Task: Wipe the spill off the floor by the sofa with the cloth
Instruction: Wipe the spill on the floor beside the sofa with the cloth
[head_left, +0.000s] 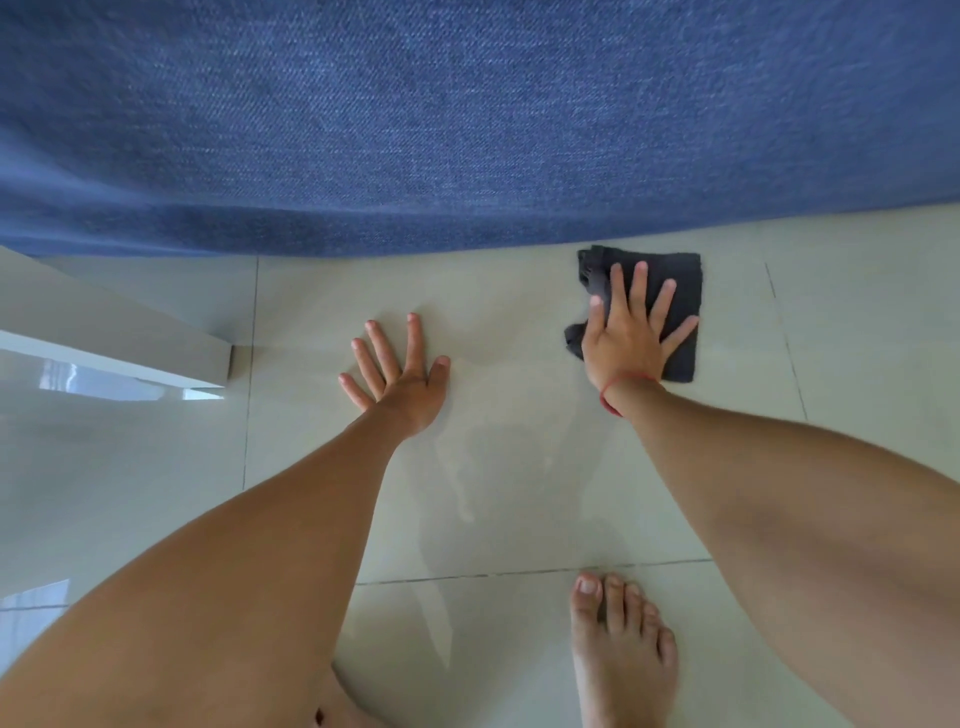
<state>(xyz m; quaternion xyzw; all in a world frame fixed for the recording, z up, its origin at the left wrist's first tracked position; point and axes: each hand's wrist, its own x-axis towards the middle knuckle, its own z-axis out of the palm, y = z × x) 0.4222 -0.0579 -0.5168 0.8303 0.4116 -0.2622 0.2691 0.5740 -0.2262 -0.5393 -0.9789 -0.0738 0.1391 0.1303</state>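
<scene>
The cloth (675, 306) lies flat on the floor (857, 322) just short of the sofa (467, 130), on the right side of the tile in front of me. It is dark and folded into a rough square, so it has hardly any long axis. If anything it runs slightly longer toward and away from the sofa, with its far edge nearly parallel to the sofa's base. Its left edge is bunched and wrinkled.

My right hand (626, 338) presses down on the cloth with the palm flat and the fingers spread wide. That grip is open; it pins the cloth rather than closing around it. My left hand (402, 379) is also splayed flat, bare on the tile and holding nothing, just propping me up.

The spill (467, 467) shows as a faint wet sheen between my arms, stretching back toward my foot (623, 649). The glare on the tile makes its edges hard to judge, so it may reach further than I can see.

The main risk is that the cloth sits off to the side of that wet patch. If I push sideways, the bunched edge could roll under and smear the water instead of lifting it. My left palm and my bare foot are at the edge of the wet area, so either could slip on the glossy tile. A stroke toward the sofa could drive water under its base.
</scene>
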